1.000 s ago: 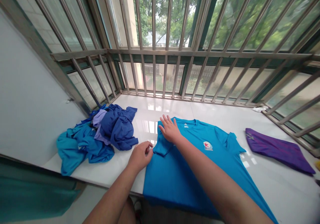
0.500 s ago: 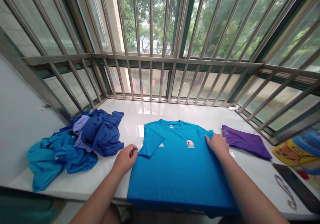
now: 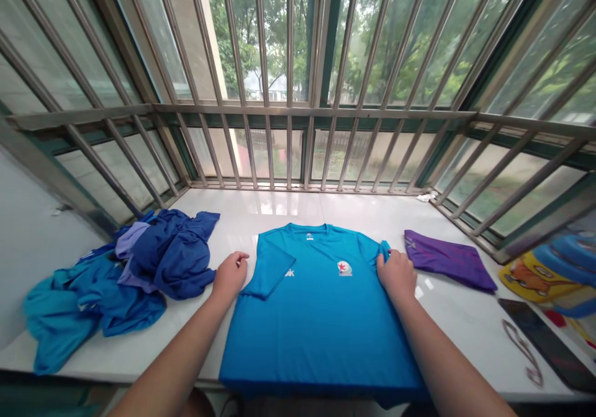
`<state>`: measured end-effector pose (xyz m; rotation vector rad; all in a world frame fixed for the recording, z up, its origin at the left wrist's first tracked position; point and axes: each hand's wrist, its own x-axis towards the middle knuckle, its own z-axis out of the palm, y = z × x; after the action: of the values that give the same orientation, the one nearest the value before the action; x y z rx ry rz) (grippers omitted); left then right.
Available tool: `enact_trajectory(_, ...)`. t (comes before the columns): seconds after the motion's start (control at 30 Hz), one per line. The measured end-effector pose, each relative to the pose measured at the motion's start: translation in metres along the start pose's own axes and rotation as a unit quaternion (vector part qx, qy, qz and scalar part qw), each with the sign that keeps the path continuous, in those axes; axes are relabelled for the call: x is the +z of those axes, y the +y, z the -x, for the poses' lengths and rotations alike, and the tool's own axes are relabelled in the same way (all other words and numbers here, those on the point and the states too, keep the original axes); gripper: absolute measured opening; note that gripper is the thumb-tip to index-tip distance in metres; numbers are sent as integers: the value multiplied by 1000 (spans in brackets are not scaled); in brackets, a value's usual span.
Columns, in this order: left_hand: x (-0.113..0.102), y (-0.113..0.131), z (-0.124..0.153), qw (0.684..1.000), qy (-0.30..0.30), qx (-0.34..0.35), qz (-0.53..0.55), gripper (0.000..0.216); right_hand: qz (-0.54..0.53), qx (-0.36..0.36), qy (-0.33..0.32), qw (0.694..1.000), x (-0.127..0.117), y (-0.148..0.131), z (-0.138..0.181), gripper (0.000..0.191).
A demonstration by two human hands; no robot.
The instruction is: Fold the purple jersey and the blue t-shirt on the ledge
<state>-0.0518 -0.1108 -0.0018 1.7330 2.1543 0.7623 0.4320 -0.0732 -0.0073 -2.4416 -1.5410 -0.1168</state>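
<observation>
A bright blue T-shirt (image 3: 316, 318) lies flat, front up, on the white counter (image 3: 279, 209), with its hem hanging over the near edge. Its left sleeve is folded inward. My left hand (image 3: 230, 274) rests on the counter right beside that folded sleeve, fingers curled, with nothing visibly in them. My right hand (image 3: 397, 274) grips the shirt's right sleeve at the shoulder, and a bit of blue cloth bunches above the thumb.
A heap of blue and lilac clothes (image 3: 121, 268) lies at the left. A folded purple garment (image 3: 444, 259) sits at the right, with a dark phone (image 3: 544, 342) and a colourful mat (image 3: 540, 274) beyond. Metal window bars (image 3: 288, 113) enclose the counter's far and side edges.
My right hand left the left sleeve, crossed the shirt and took hold of the right sleeve. My left hand let go of the folded left sleeve. The camera turned right.
</observation>
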Motion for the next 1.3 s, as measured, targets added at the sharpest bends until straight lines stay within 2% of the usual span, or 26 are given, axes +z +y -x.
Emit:
enact_trajectory(0.1, 27, 32, -20, 999, 4, 36, -17, 44, -4, 6, 3, 1000, 2, 0, -1, 47)
enact_trajectory(0.2, 59, 56, -24, 998, -5, 57, -34, 51, -9, 11, 2, 1000, 5, 2, -2, 48)
enact_trajectory(0.33, 82, 59, -22, 992, -25, 58, -105, 73, -10, 16, -16, 1000, 8, 4, -4, 55)
enact_trajectory(0.5, 75, 41, -40, 982, -56, 57, -172, 81, -34, 55, -80, 995, 2, -11, -20, 62)
enact_trajectory(0.63, 63, 24, -68, 978, -63, 48, -194, 83, -62, 30, -141, 988, 3, -37, -46, 49)
enact_trajectory(0.73, 55, 12, -87, 975, -74, 54, -203, 84, -86, -12, -148, 985, 9, -54, -58, 37)
enact_trajectory(0.83, 50, 11, -96, 975, -90, 34, -199, 85, -114, -31, -132, 984, 15, -57, -55, 39)
enact_trajectory(0.93, 54, 38, -93, 987, -50, 36, -148, 79, -151, -33, -103, 983, 19, -49, -47, 39)
enact_trajectory(1.0, 67, 73, -86, 995, -5, 87, -41, 70, -198, -43, -79, 976, 20, -44, -44, 35)
enact_trajectory(1.03, 77, 95, -81, 993, -7, 112, 38, 64, -224, -53, -67, 971, 19, -43, -43, 33)
enact_trajectory(1.07, 89, 117, -75, 985, -36, 115, 125, 58, -248, -68, -57, 965, 18, -43, -42, 33)
enact_trajectory(1.1, 102, 139, -69, 968, -101, 101, 208, 51, -270, -90, -51, 957, 16, -44, -41, 33)
enact_trajectory(1.17, 128, 173, -59, 911, -239, 54, 332, 50, -316, -156, -60, 934, 9, -48, -36, 35)
enact_trajectory(1.2, 139, 184, -54, 884, -283, 29, 371, 54, -341, -197, -83, 916, 5, -51, -33, 37)
enact_trajectory(1.23, 148, 190, -51, 865, -305, 8, 399, 60, -368, -237, -123, 891, 1, -53, -28, 40)
enact_trajectory(1.3, 159, 191, -47, 848, -303, -17, 435, 72, -430, -285, -244, 821, -6, -57, -21, 46)
